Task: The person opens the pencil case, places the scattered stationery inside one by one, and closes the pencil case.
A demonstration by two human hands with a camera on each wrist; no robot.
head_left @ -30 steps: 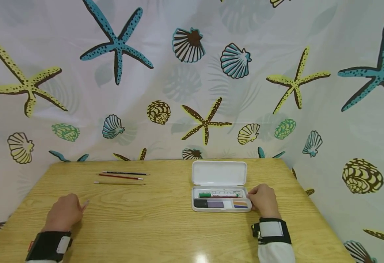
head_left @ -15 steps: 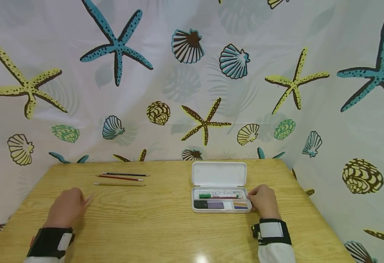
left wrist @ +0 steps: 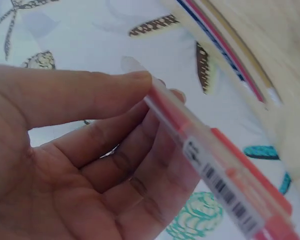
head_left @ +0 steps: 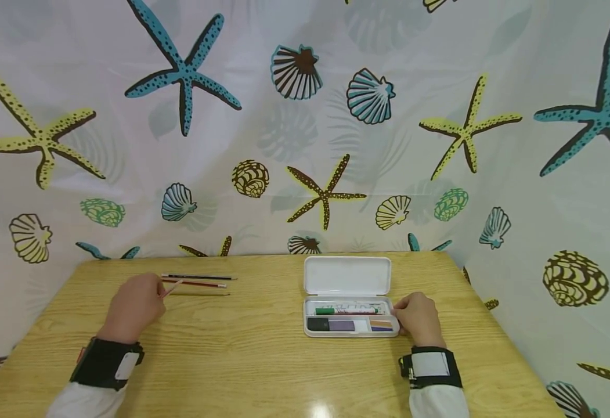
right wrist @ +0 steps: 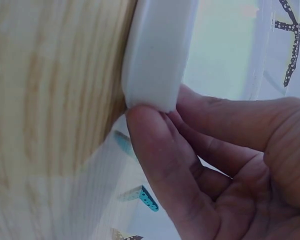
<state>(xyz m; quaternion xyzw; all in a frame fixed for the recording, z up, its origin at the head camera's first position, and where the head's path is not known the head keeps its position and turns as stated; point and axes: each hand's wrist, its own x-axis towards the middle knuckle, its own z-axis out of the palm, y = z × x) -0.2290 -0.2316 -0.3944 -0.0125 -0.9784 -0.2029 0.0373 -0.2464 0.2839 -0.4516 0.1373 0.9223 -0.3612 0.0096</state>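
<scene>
My left hand (head_left: 133,307) pinches a clear-barrelled pen (left wrist: 220,185) with a red clip and a barcode label, between thumb and fingertips. In the head view this hand is at the left, overlapping the near ends of the pencils. My right hand (head_left: 418,318) grips the right end of an open white pencil case (head_left: 346,335); the right wrist view shows thumb and fingers on its corner. Inside the case lie a green-capped marker (head_left: 325,311), a black-and-purple block (head_left: 341,325) and a small striped eraser-like block (head_left: 381,325). The case's lid (head_left: 347,276) stands tipped back.
Three pencils lie roughly side by side at the back left: a black pencil (head_left: 202,277), a red pencil (head_left: 202,284) and a tan pencil (head_left: 202,294). Behind the wooden table (head_left: 263,360) hangs a cloth (head_left: 216,145) printed with starfish and shells.
My left hand has moved forward and to the right with the pen, from beside the pencils to over their left ends. The right hand and the pencil case have stayed in place.
</scene>
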